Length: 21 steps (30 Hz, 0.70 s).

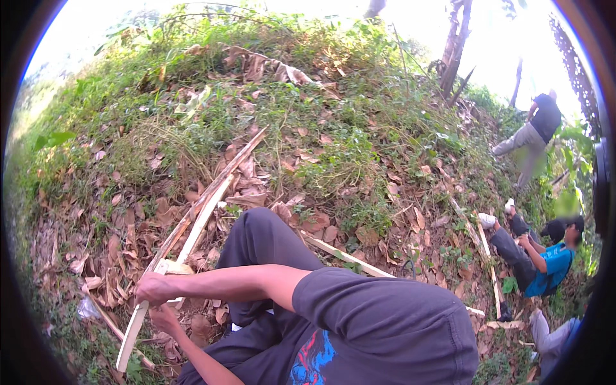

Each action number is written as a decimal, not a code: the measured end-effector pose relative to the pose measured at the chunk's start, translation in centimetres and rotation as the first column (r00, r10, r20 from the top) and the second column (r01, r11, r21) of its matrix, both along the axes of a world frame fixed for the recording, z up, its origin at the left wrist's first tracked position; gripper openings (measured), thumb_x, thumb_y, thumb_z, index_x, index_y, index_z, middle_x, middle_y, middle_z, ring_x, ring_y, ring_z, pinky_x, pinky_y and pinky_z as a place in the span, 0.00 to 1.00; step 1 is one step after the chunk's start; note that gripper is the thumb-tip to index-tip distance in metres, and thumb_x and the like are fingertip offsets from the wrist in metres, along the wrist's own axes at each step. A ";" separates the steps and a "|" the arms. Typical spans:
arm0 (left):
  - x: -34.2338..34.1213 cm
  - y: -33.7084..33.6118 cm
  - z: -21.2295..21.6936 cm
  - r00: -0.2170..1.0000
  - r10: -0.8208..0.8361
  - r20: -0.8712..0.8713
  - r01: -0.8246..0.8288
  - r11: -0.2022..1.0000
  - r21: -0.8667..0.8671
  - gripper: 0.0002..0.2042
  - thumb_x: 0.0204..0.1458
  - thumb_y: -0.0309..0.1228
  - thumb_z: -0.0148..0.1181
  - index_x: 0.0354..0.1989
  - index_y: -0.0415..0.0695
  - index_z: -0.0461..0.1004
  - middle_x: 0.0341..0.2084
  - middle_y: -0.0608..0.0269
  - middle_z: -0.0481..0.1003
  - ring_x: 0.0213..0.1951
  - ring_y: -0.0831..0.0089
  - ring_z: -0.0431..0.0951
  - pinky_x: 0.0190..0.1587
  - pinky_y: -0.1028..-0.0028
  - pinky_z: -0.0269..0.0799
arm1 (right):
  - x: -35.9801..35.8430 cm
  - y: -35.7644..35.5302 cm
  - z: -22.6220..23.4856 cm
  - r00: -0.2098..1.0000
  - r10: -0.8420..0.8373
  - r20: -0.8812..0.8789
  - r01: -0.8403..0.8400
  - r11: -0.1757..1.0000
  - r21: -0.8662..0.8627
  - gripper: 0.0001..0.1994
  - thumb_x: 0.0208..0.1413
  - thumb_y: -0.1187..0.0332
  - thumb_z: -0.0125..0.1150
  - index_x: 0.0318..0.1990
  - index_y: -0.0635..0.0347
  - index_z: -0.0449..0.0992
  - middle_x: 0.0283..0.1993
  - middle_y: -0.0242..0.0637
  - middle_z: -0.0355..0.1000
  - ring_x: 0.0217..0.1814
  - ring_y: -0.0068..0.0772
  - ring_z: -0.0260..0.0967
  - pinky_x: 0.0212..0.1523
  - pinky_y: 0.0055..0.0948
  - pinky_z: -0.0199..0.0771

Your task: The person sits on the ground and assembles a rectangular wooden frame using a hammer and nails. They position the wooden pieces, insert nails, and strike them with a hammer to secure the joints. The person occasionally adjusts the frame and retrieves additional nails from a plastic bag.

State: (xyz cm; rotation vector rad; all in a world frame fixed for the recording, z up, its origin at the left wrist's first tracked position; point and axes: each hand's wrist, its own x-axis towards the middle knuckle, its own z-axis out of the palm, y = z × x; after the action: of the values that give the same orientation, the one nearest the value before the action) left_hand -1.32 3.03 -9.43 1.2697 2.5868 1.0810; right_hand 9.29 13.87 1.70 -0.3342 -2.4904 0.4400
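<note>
Head view: dry leaves (135, 224) and grass (333, 160) surround the bamboo strip (192, 234)

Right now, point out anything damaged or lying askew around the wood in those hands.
The pale wooden slat held by both hands looks split lengthwise, its far end parting into two strips. A second slat lies crosswise behind the raised knee. The ground is strewn with dry leaves; nothing else stands out.

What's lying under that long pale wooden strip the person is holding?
Under the strip lie dry brown leaves and more split wood. The hands and a dark trouser leg cover the ground near its lower part, so that spot is hidden.
</note>
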 end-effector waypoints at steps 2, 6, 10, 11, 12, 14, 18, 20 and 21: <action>4.6 -0.1 2.5 0.991 -0.087 0.098 0.091 0.995 -0.040 0.23 0.54 0.45 0.62 0.38 0.31 0.79 0.33 0.40 0.82 0.38 0.41 0.82 0.41 0.50 0.76 | 3.9 1.3 -1.6 0.990 0.063 0.130 -0.049 0.993 -0.106 0.12 0.38 0.60 0.72 0.31 0.51 0.82 0.28 0.41 0.77 0.35 0.50 0.78 0.36 0.47 0.78; 4.4 -0.7 1.0 0.932 -0.168 0.322 0.199 0.978 -0.065 0.17 0.52 0.33 0.60 0.43 0.30 0.78 0.38 0.38 0.81 0.44 0.42 0.80 0.46 0.52 0.73 | 5.8 -0.2 -1.7 0.972 0.064 0.227 -0.032 0.989 -0.141 0.17 0.44 0.62 0.69 0.46 0.47 0.83 0.34 0.42 0.79 0.38 0.51 0.78 0.39 0.46 0.78; 2.9 -1.9 0.7 0.920 -0.196 0.340 0.157 0.978 0.138 0.20 0.51 0.37 0.65 0.45 0.32 0.79 0.37 0.43 0.82 0.43 0.48 0.82 0.47 0.57 0.75 | 3.9 -0.5 0.5 0.934 0.073 0.350 -0.006 0.982 -0.189 0.19 0.46 0.60 0.71 0.48 0.47 0.82 0.39 0.41 0.81 0.41 0.50 0.79 0.42 0.45 0.79; 4.1 -1.4 1.0 0.897 -0.227 0.380 0.191 0.973 0.131 0.21 0.51 0.40 0.65 0.45 0.33 0.80 0.36 0.45 0.83 0.42 0.47 0.82 0.46 0.57 0.75 | 4.6 0.5 -0.8 0.913 0.021 0.408 0.061 0.980 -0.188 0.21 0.46 0.59 0.73 0.50 0.48 0.82 0.41 0.40 0.81 0.43 0.49 0.80 0.44 0.43 0.80; 4.1 -1.4 1.1 0.913 -0.224 0.342 0.203 0.974 0.096 0.22 0.52 0.44 0.65 0.44 0.34 0.80 0.35 0.44 0.82 0.41 0.46 0.82 0.46 0.56 0.75 | 5.2 1.0 -1.0 0.938 0.039 0.346 0.027 0.983 -0.183 0.22 0.46 0.59 0.74 0.51 0.46 0.81 0.41 0.39 0.81 0.42 0.47 0.80 0.44 0.43 0.81; 4.1 -1.8 1.1 0.941 -0.232 0.247 0.217 0.972 0.089 0.25 0.51 0.51 0.68 0.41 0.36 0.81 0.34 0.41 0.81 0.41 0.43 0.80 0.47 0.53 0.73 | 5.5 1.1 -0.1 0.924 0.040 0.380 0.046 0.976 -0.215 0.23 0.47 0.59 0.73 0.54 0.45 0.81 0.41 0.39 0.82 0.41 0.46 0.81 0.43 0.42 0.81; 4.1 -1.7 0.4 0.962 -0.260 0.089 0.240 0.953 0.186 0.25 0.52 0.52 0.68 0.41 0.39 0.81 0.32 0.44 0.81 0.39 0.43 0.81 0.43 0.53 0.75 | 5.3 1.1 0.5 0.917 0.081 0.390 0.001 0.979 -0.205 0.23 0.47 0.62 0.71 0.54 0.46 0.82 0.40 0.43 0.82 0.41 0.49 0.80 0.44 0.42 0.79; 3.4 -2.0 -0.1 0.968 -0.236 0.087 0.221 0.963 0.156 0.25 0.52 0.53 0.68 0.40 0.39 0.80 0.31 0.42 0.80 0.39 0.42 0.80 0.43 0.53 0.75 | 4.5 0.4 0.9 0.916 0.094 0.389 0.009 0.967 -0.255 0.23 0.47 0.63 0.70 0.54 0.46 0.82 0.41 0.43 0.82 0.42 0.48 0.80 0.45 0.42 0.79; 3.8 -2.0 0.9 0.958 -0.231 0.170 0.220 0.972 0.077 0.25 0.52 0.48 0.68 0.47 0.37 0.79 0.38 0.39 0.80 0.43 0.41 0.79 0.51 0.52 0.73 | 4.6 0.8 0.8 0.924 0.109 0.367 -0.013 0.967 -0.256 0.23 0.46 0.64 0.70 0.54 0.47 0.81 0.42 0.44 0.82 0.43 0.48 0.80 0.46 0.42 0.79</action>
State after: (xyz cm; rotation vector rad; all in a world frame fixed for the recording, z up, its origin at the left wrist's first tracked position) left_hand 2.47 1.03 -8.48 1.3709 2.2338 1.1720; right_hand 13.88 14.65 2.47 -0.4802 -2.8311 0.7843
